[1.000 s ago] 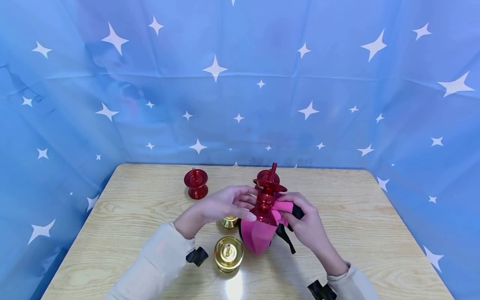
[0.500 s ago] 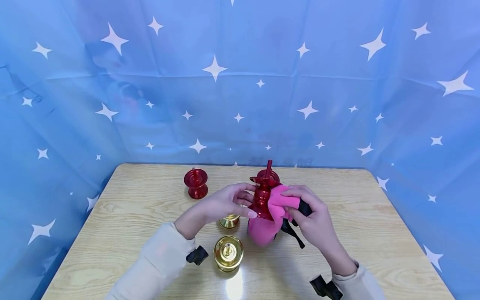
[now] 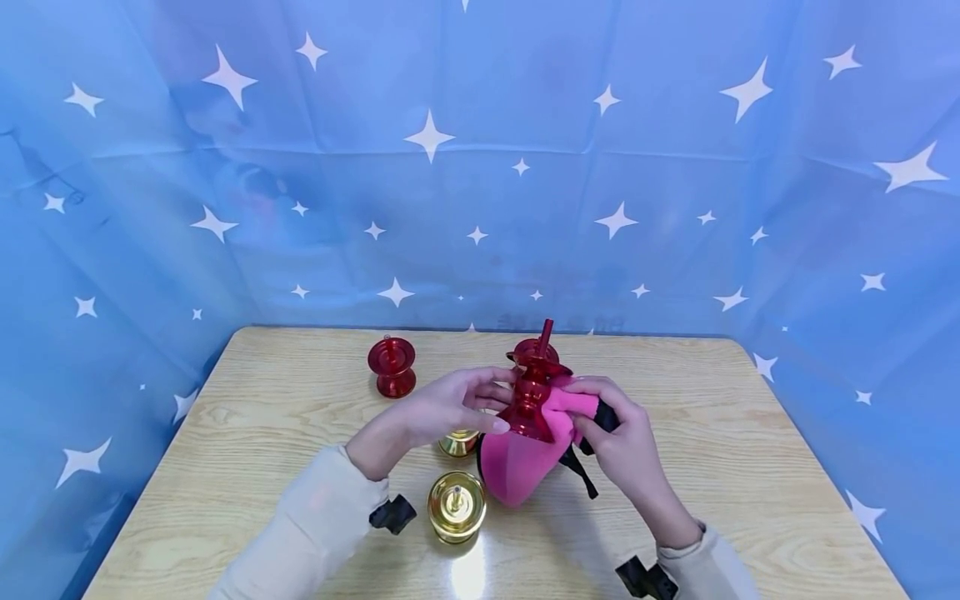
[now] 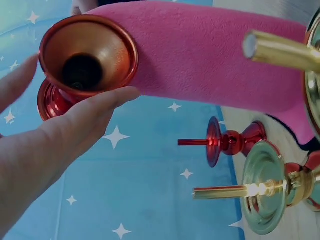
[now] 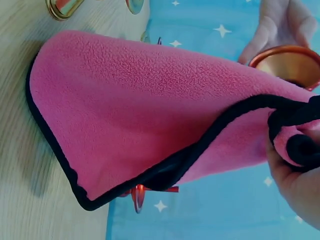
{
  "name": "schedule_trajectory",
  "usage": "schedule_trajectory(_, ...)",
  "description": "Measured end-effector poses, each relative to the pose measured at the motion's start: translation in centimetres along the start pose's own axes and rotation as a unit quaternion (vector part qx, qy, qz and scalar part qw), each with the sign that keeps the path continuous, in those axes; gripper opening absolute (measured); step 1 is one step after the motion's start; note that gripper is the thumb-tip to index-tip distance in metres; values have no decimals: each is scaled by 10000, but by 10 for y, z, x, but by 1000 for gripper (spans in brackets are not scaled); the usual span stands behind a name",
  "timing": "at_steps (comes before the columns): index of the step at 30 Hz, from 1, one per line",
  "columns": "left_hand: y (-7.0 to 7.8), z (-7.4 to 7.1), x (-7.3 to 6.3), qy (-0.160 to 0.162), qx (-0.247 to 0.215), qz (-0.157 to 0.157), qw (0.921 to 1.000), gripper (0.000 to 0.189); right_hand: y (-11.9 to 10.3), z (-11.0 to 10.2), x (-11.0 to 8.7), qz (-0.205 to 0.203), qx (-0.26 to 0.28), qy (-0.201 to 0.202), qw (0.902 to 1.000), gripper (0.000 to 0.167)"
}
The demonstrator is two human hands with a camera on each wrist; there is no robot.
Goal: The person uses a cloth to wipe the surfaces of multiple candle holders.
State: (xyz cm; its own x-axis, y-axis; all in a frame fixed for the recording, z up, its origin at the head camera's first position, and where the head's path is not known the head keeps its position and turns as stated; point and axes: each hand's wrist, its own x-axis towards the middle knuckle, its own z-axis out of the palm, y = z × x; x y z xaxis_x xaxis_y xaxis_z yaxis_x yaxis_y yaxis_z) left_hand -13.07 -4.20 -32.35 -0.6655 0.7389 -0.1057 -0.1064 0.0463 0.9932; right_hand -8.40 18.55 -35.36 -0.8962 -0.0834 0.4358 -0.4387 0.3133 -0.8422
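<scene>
My left hand (image 3: 442, 408) holds a red metallic candlestick (image 3: 529, 400) up off the table, tilted with its spike pointing up and a little right. In the left wrist view the hollow underside of the candlestick (image 4: 110, 47) faces the camera, thumb on one side and fingers on the other. My right hand (image 3: 622, 429) grips a bunched pink cloth (image 3: 517, 467) with black edging against the right side of the candlestick. The rest of the cloth (image 5: 125, 95) hangs down in a wide flap, seen in the right wrist view.
Another red candlestick (image 3: 392, 367) stands at the back left, and one more (image 3: 522, 347) is partly hidden behind the held one. Two gold candlesticks stand nearer, one in front (image 3: 457, 507) and one (image 3: 459, 444) below my left hand. A starry blue curtain (image 3: 480, 167) hangs behind the table.
The right hand rubs the cloth over the candlestick: it came up across its right side, then drew back a little. The candlestick tipped upright slightly, then leaned right again.
</scene>
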Motion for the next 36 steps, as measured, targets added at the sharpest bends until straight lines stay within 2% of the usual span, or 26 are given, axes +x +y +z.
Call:
schedule_trajectory(4,-4,4,4,246,463,-147,9985,63,-1,4,0,-415,-54,-15,9991,36)
schedule_trajectory(10,-7,10,9,883,1116,-359,9892,67,-10,9,3,-1165,-585,48,9915,42)
schedule_trajectory(15,-7,7,9,859,1336,-327,9868,64,-16,9,5,-1785,-807,-33,9806,41)
schedule_trajectory(18,-7,2,6,609,1026,-236,9926,62,-13,6,5,-1763,-617,-86,9824,40)
schedule_trajectory(23,-5,-5,-1,101,286,-155,9994,64,1,2,5,-1217,-336,-231,9917,37)
schedule_trajectory(25,-4,-5,-2,-37,209,-155,9997,65,3,2,4,-960,-309,-309,9944,35)
schedule_trajectory(28,-4,-5,-1,-27,371,-204,9991,66,2,2,3,-694,-379,-374,9962,31)
schedule_trajectory(31,-6,-3,1,229,757,-245,9966,65,-6,1,4,-789,-444,-371,9952,31)
schedule_trajectory(34,-7,-2,3,449,1114,-279,9924,65,-16,0,4,-1240,-468,-360,9905,35)
schedule_trajectory(36,-8,-2,3,458,1158,-252,9919,65,-20,-1,5,-1525,-432,-382,9866,38)
